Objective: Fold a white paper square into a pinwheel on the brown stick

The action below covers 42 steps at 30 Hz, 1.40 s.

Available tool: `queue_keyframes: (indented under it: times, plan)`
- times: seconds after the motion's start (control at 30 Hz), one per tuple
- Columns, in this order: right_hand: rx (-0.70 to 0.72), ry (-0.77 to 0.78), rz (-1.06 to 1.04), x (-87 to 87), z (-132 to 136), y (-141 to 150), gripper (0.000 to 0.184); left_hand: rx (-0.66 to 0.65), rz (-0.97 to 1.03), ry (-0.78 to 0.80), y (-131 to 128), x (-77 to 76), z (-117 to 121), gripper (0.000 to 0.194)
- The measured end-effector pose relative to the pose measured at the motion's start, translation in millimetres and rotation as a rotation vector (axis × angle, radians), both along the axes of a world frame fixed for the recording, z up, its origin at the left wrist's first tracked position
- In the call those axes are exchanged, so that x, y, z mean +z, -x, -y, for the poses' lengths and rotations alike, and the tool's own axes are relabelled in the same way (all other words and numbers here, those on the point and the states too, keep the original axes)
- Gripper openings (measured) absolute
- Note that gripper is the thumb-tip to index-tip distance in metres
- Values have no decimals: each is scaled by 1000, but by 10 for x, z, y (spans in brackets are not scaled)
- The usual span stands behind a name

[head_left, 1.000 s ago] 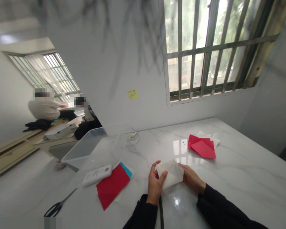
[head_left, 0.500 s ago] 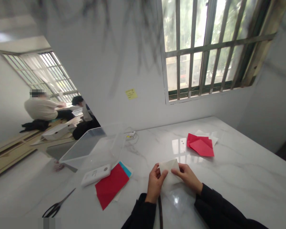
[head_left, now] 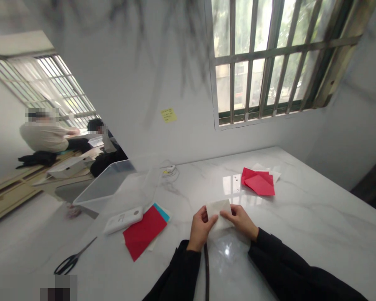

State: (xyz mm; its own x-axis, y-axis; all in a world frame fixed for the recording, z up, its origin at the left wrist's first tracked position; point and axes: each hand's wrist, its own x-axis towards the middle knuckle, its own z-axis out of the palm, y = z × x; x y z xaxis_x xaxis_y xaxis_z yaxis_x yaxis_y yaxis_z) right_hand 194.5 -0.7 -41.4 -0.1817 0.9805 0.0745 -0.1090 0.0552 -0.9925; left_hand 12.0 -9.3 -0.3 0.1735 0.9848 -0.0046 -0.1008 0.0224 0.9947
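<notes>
Between my two hands is a small cream-coloured piece of paper, held just above the marble-patterned table. My left hand grips its left side, thumb on the front and fingers curled behind. On the right side my right hand pinches the paper, its thumb near the middle. Both thumbs almost meet on the sheet. Left of my hands lie red paper sheets with a blue sheet and a pale one under them. Folded red paper rests on white paper farther right.
Scissors lie at the left, near a white device and a clear plastic bin. Small shiny dots sit by the red paper. A barred window and a yellow note are on the wall. Two people sit far left.
The whole view has shifted slightly, so things appear a little higher and farther left. The paper's top edge now looks flatter, and my right thumb has slid toward the left one.
</notes>
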Motion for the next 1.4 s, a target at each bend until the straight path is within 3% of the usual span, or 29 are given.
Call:
queue_keyframes:
  times: [0.7, 1.0, 1.23, 1.4]
  plan:
    - [-110, -146, 102, 56, 3, -153, 51, -48, 25, -71, -121, -142, -125, 73]
    - [-87, -162, 112, 48, 25, -179, 55, -48, 25, -96, -154, -168, -126, 66]
    - [28, -117, 31, 64, 26, -216, 57, 17, 17, -98, -138, -197, -173, 63]
    - [-13, -136, 86, 42, 7, -236, 54, 11, 17, -99, -136, -202, -172, 63]
